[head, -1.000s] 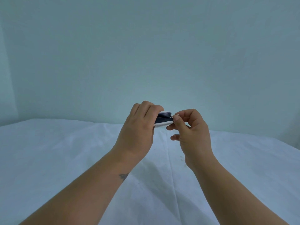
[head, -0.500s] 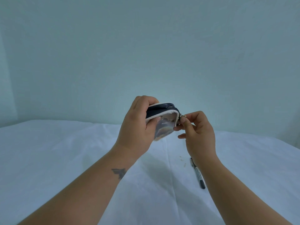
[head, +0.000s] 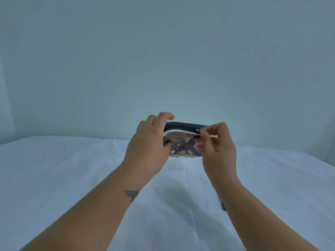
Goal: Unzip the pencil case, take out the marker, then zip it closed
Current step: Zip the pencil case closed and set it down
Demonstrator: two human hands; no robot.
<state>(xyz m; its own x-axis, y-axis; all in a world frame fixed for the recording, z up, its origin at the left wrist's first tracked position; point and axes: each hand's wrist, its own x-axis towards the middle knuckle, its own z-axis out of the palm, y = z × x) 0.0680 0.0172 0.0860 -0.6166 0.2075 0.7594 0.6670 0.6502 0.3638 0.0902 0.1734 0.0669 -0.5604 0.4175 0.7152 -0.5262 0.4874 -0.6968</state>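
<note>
I hold a small pencil case (head: 184, 144) in the air above the table, its printed side facing me and its dark zipper edge on top. My left hand (head: 148, 147) grips the case's left end. My right hand (head: 219, 147) pinches the metal zipper pull (head: 201, 130) at the right end of the zipper, between thumb and forefinger. The zipper line looks closed along its visible length. A dark marker (head: 223, 205) lies on the cloth below, mostly hidden behind my right forearm.
A white cloth with a centre crease (head: 188, 196) covers the table. A plain pale wall (head: 163, 60) rises behind it. Small specks sit on the cloth near the crease.
The case has turned from end-on to broadside, printed face toward me. My right hand has moved right with the zipper pull, and the hands are farther apart. My forearm now hides most of the marker.
</note>
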